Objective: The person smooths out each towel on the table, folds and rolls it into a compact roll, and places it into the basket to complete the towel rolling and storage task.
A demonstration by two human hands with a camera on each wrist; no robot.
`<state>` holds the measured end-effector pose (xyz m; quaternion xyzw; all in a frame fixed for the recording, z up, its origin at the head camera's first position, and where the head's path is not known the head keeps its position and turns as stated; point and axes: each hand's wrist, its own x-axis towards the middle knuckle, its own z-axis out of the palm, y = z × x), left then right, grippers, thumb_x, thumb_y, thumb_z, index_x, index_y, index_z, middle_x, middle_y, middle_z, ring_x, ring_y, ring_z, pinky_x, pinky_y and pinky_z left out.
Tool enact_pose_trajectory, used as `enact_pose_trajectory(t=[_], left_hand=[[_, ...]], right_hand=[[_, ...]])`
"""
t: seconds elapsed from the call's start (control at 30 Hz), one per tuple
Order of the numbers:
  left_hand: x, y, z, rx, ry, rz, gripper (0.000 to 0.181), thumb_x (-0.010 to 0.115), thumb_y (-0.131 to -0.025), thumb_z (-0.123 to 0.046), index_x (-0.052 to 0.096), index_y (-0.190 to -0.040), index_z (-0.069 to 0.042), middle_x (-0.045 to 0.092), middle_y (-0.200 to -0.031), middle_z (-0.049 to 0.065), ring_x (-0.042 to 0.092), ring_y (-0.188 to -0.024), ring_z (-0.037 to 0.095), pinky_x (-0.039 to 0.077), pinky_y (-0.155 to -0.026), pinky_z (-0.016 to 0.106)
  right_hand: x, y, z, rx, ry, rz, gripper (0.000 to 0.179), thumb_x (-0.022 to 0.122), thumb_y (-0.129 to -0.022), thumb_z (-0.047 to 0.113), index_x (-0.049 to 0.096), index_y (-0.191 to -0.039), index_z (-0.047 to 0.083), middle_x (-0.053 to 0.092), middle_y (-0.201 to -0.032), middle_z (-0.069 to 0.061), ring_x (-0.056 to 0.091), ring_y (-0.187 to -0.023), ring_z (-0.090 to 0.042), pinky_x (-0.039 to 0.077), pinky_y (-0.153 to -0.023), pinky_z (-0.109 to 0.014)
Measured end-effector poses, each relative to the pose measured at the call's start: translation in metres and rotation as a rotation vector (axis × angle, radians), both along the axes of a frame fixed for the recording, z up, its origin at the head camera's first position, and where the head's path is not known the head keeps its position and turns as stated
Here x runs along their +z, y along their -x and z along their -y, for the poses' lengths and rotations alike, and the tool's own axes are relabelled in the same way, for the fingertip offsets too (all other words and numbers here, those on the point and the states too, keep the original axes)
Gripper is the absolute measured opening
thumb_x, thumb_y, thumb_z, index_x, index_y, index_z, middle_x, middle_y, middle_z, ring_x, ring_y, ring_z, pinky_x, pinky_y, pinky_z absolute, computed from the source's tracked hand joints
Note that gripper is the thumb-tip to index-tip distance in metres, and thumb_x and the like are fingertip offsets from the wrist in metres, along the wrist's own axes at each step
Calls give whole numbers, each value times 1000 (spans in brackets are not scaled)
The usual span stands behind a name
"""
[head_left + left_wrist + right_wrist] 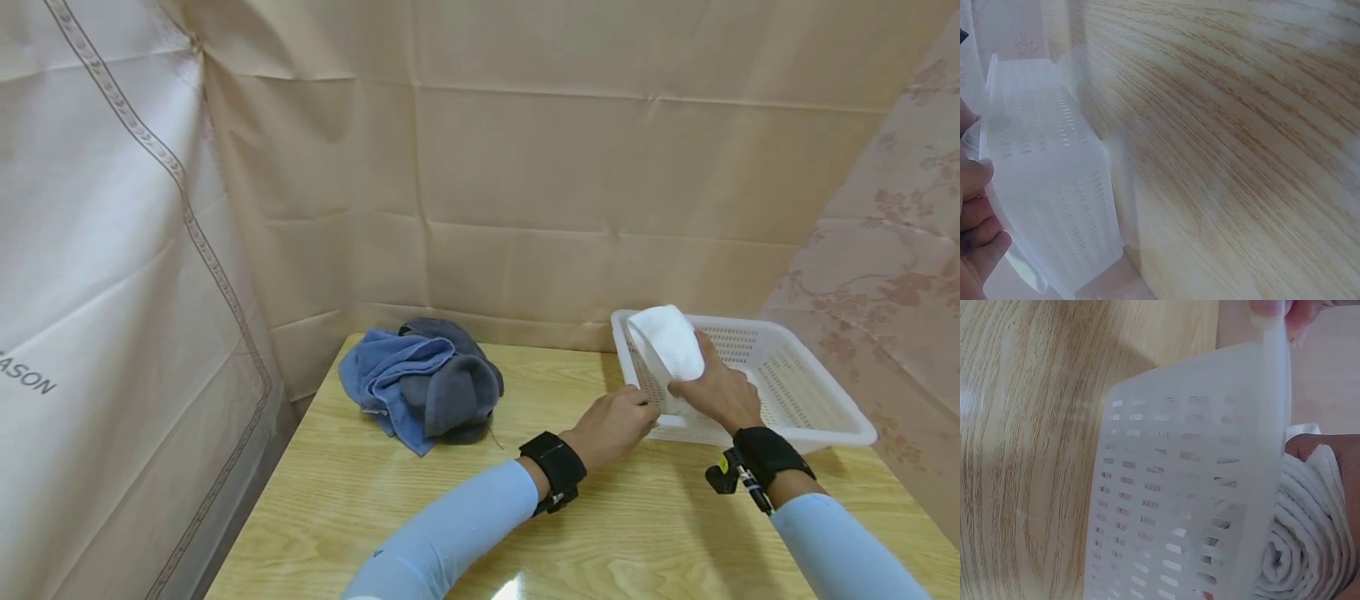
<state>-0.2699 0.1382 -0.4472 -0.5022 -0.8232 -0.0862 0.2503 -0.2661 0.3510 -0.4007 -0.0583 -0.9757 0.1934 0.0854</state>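
A white towel (663, 342) is rolled up and tilted inside the left end of a white perforated plastic basket (832, 437). My right hand (720, 396) grips the roll; its spiral end shows in the right wrist view, next to the basket wall (1160, 419). At the basket's near left corner, my left hand (615, 427) pinches the rim between thumb and fingers. Part of the towel's lower end is hidden behind the basket's near wall.
A crumpled pile of cloths lies at the back left of the wooden table (300, 517): a blue towel (390, 367) and a dark grey towel (465, 392). Beige sheeting (525, 167) hangs behind the table, with patterned fabric (900, 308) on the right.
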Motion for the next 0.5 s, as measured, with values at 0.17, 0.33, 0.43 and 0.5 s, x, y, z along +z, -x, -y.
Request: enact_pose_trajectory(t=[0.17, 0.33, 0.43, 0.5], left_hand=[[-1, 0, 0, 2, -3, -6, 13, 67, -102, -27, 77, -105, -19, 66, -96, -9, 58, -88, 4, 44, -74, 9], [-1, 1, 1, -2, -8, -14, 14, 67, -102, -27, 77, -105, -19, 66, -97, -8, 59, -88, 4, 44, -74, 9], [-2, 1, 1, -8, -18, -17, 13, 68, -102, -26, 78, -105, -18, 67, -97, -8, 59, -88, 4, 44, -75, 9], [-2, 1, 0, -14, -22, -14, 13, 68, -102, -26, 78, -105, -18, 67, -97, -8, 59, -89, 4, 44, -75, 9]], right_hand=[[-3, 2, 0, -1, 0, 16, 106, 74, -85, 40, 10, -164, 11, 58, -120, -37, 58, -72, -39, 41, -53, -42], [-5, 3, 3, 2, 4, 22, 103, 73, -85, 38, 12, -163, 10, 60, -117, -36, 57, -70, -37, 41, -53, -42], [-6, 4, 2, 3, 7, 30, 103, 73, -85, 38, 12, -163, 11, 60, -116, -36, 57, -71, -38, 41, -54, -43], [-7, 4, 2, 1, 11, 42, 104, 73, -85, 39, 10, -163, 10, 60, -116, -37, 57, -72, -39, 41, -54, -43]])
